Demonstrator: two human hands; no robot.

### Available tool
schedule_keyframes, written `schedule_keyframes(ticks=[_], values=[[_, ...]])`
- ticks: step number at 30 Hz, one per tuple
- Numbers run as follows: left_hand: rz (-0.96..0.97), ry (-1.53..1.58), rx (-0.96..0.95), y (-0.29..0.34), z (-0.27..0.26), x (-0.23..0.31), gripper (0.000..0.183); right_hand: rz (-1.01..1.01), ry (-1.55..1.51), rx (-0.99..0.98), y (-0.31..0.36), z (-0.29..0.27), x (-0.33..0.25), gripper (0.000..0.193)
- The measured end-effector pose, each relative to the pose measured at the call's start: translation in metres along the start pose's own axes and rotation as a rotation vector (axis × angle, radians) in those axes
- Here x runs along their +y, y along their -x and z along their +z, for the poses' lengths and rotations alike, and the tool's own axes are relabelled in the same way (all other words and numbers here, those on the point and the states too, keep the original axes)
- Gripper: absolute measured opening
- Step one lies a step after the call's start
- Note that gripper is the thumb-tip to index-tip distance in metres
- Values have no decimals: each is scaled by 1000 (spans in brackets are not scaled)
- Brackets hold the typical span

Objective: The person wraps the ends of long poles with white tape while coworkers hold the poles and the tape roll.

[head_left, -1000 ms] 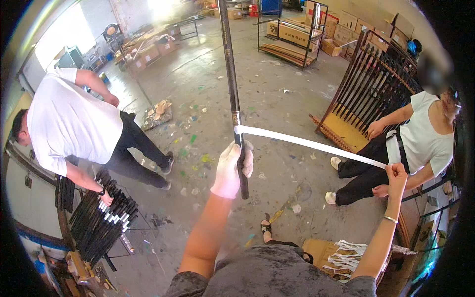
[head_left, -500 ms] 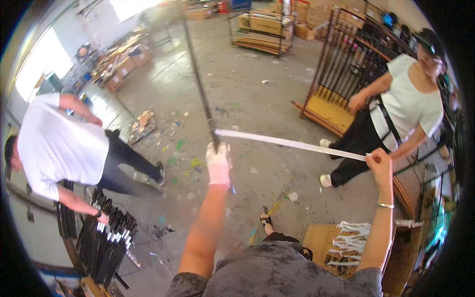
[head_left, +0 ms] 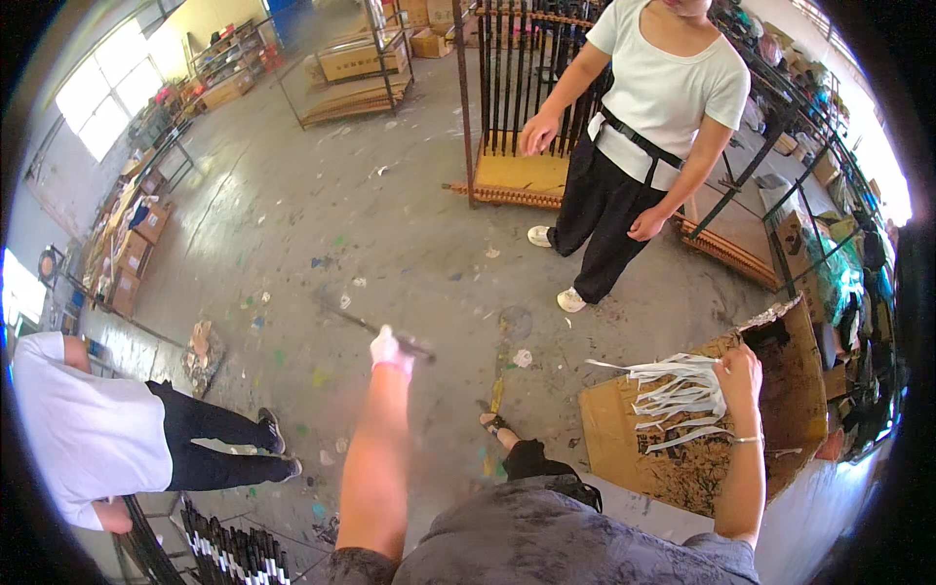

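My left hand [head_left: 392,352], in a whitish glove, is closed around a thin dark rod [head_left: 419,351], smeared by motion, held out over the floor. On the right, my bare right hand [head_left: 740,376], a bangle at its wrist, has its fingers pinched at the right-hand ends of a bunch of white strips [head_left: 673,388]. The strips fan out to the left across a brown cardboard flap [head_left: 606,417]. How many strips the fingers grip is hidden.
A person in a white top [head_left: 673,88] stands ahead, beside a rack of dark rods [head_left: 512,88]. Another person [head_left: 93,419] bends at the left near a bundle of black rods [head_left: 229,548]. An open cardboard box [head_left: 795,380] lies at right; scraps dot the floor.
The white strip stretched between my hands no longer spans them. My right hand has come down to the strips on the cardboard. The rod has tipped toward level, and the view has swung right.
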State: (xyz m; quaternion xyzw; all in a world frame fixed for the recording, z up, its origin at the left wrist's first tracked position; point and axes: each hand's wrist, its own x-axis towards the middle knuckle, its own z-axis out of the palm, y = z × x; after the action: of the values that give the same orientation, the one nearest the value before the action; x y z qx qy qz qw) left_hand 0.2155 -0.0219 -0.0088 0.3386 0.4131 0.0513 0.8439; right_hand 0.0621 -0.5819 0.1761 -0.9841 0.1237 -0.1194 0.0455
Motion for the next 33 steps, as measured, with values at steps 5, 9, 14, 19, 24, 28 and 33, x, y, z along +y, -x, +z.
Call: schedule_keyframes(ticks=[5, 9, 14, 19, 24, 28, 33], values=[[-389, 253, -88, -17, 133, -34, 19, 143, 101, 92, 12, -17, 26, 25], [-534, 340, -89, -4, 221, -70, 10, 216, 131, 147, 14, -17, 37, 25], [-658, 277, -27, 10, 283, -99, 12, 309, 101, 150, 9, -16, 35, 31], [-457, -126, -433, -41, 299, -142, 19, 356, 85, 143, 5, -16, 35, 38], [-508, -27, -563, -36, 308, -162, 21, 370, 55, 158, 7, -11, 46, 41], [-565, 112, -599, -33, 318, -154, 24, 393, 32, 154, 4, -18, 45, 44], [-639, 382, -369, 30, 361, -103, 34, 358, 91, 168, 8, -11, 59, 45]])
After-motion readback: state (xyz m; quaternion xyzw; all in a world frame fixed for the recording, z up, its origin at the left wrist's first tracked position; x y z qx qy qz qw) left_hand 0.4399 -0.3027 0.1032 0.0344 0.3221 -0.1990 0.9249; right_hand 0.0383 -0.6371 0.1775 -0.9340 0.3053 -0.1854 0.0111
